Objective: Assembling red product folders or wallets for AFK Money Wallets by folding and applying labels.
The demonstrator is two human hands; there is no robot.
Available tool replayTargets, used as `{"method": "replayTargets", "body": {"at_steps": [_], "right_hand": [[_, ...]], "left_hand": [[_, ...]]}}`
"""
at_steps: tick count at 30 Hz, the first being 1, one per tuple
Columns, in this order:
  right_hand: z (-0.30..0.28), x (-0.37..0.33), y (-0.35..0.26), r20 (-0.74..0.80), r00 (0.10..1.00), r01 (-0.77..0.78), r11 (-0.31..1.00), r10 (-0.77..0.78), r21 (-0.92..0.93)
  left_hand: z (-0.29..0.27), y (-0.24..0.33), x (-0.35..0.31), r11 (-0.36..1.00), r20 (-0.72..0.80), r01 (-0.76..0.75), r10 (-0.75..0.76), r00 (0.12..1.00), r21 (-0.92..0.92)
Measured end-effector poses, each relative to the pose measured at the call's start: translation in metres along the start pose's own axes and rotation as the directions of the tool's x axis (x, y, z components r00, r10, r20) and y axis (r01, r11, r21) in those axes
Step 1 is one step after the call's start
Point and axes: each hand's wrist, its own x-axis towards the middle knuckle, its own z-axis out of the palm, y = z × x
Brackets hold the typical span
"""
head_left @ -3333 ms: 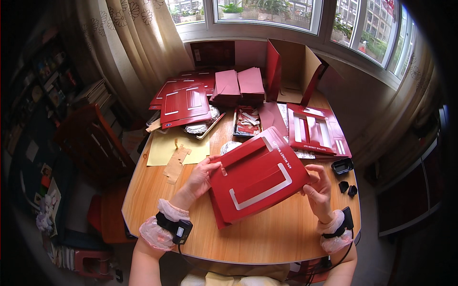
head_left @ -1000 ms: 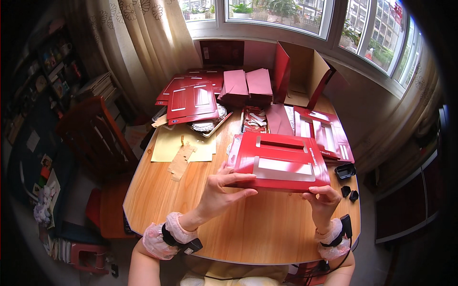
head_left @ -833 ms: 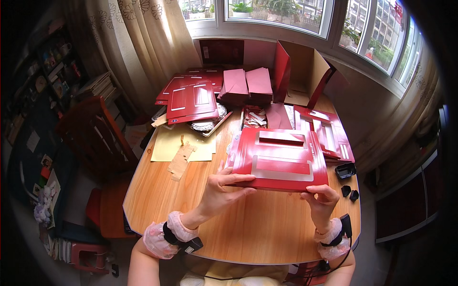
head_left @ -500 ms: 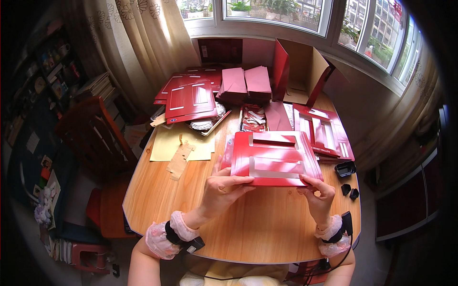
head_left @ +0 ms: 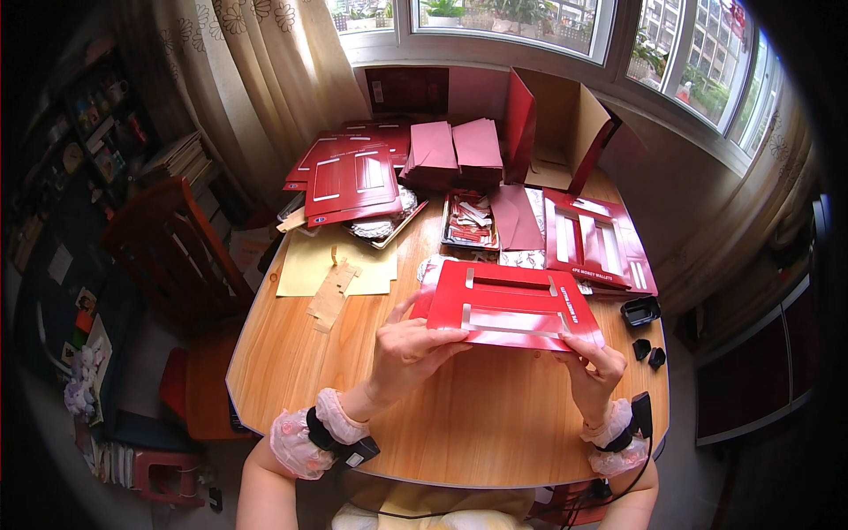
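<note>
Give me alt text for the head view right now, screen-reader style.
A person's left hand and right hand hold a glossy red windowed cardboard panel by its near edge, above a wooden table; stacked pink envelopes and an open cardboard box stand beyond.

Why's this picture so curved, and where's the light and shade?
In the head view, fisheye distortion bows the white window frame, corners fading to black; there too, daylight glints on the glossy red cardboard sheets at left; same view, a soft shadow darkens the brown wooden tabletop below the held red cardboard sleeve; same view, the dark shelves at far left are dim.
</note>
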Motion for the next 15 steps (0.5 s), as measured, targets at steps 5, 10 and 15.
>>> {"method": "replayTargets", "body": {"at_steps": [5,10,15], "right_hand": [[-0.0038,0.0008,-0.0046,-0.017,0.994,0.104,0.993,-0.105,-0.048],[-0.0022,0.0005,-0.0039,-0.023,0.996,0.083,0.995,-0.085,-0.053],[0.0008,0.0009,-0.0075,0.026,0.998,0.06,0.998,-0.06,0.009]], "left_hand": [[-0.0017,0.0031,0.0007,0.989,-0.069,-0.129,0.134,0.989,0.074],[-0.0008,-0.0008,-0.0008,0.995,-0.031,-0.086,0.088,0.996,0.052],[0.0035,-0.0045,-0.0046,1.0,0.039,0.02,-0.02,0.999,0.004]]}}
